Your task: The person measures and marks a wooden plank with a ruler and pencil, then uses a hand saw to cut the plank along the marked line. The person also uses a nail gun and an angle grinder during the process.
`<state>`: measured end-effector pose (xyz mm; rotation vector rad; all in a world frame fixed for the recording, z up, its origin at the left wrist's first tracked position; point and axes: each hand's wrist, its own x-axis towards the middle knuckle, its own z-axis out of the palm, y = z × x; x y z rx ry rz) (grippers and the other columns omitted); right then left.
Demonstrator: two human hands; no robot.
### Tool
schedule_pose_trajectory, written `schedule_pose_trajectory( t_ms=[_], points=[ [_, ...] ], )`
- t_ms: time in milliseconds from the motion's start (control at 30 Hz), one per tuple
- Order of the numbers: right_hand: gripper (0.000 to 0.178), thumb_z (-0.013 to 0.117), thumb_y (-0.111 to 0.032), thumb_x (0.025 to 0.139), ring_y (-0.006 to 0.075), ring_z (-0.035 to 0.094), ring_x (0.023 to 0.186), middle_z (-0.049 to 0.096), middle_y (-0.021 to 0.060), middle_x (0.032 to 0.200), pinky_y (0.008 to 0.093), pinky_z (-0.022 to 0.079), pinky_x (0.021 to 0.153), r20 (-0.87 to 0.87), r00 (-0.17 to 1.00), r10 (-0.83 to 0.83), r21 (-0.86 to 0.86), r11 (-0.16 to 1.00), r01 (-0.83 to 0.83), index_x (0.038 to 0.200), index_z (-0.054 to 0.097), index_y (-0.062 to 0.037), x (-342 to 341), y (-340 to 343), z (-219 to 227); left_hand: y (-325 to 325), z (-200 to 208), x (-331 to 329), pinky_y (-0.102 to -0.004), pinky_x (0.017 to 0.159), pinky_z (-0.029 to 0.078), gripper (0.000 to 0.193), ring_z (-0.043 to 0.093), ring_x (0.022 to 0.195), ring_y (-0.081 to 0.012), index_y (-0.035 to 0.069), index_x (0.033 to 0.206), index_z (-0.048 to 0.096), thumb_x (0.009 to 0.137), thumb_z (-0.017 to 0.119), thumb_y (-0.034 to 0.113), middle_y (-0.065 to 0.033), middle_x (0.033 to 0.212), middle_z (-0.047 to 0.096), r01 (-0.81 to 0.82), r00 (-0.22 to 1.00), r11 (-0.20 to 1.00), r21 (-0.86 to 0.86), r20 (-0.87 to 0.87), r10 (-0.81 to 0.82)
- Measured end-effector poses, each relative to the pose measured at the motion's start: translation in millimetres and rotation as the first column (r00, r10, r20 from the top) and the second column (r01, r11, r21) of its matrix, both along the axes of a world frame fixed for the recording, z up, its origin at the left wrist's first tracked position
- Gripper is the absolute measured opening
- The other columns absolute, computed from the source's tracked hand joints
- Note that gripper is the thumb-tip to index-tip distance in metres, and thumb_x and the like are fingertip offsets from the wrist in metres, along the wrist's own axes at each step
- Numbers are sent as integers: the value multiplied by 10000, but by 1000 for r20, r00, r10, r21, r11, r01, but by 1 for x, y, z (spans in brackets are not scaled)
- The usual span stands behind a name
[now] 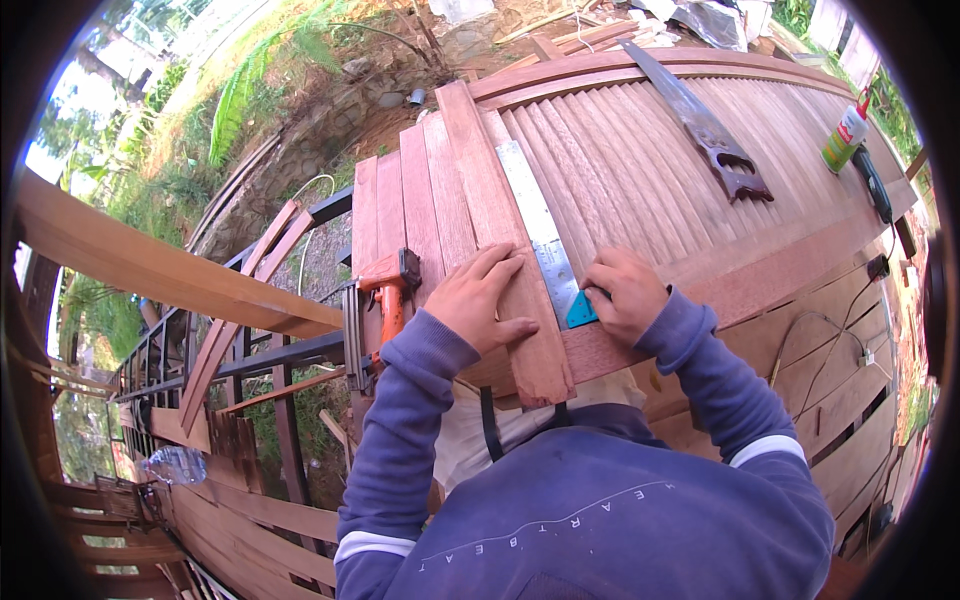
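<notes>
My left hand [474, 300] lies on a long reddish wooden board [505, 225], its fingers and thumb spread across the top. That board runs away from my body over a slatted wooden panel [600, 160]. Along the board's right edge lies a try square with a metal blade [537, 215] and a teal handle [581, 311]. At the handle, my right hand [628, 295] is closed, with fingers and thumb pinching it. The handle sits close to the panel's near frame rail.
An orange nail gun [390, 285] stands left of my left hand. On the panel lie a handsaw [705, 135], a glue bottle [846, 136] and a dark green power tool [872, 184]. A curved wooden beam [170, 255] crosses at the left, near a black metal frame [250, 362].
</notes>
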<state>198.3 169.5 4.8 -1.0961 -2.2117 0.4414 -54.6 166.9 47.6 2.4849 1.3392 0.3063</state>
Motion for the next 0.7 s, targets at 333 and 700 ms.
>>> schedule_pose_trajectory(
  t_ms=[333,700],
  points=[
    [47,623,-16,776,347,557,847,561,154,857,413,445,761,4,1000,4,-11,1000,-4,822,624,-8,2,1,-1,-24,-30,3,-394,1061,402,657,462,1287,-365,-5,1336,494,796,750,267,-231,1417,431,-283,900,944,166,386,202],
    [69,594,-19,818,348,570,885,576,167,890,402,452,784,52,999,13,-82,997,-9,869,638,-4,-1,-1,6,-109,-65,0,-250,778,534,158,650,854,-118,-27,1043,671,932,607,66,-72,930,693,-152,65,608,-779,606,793]
  ],
)
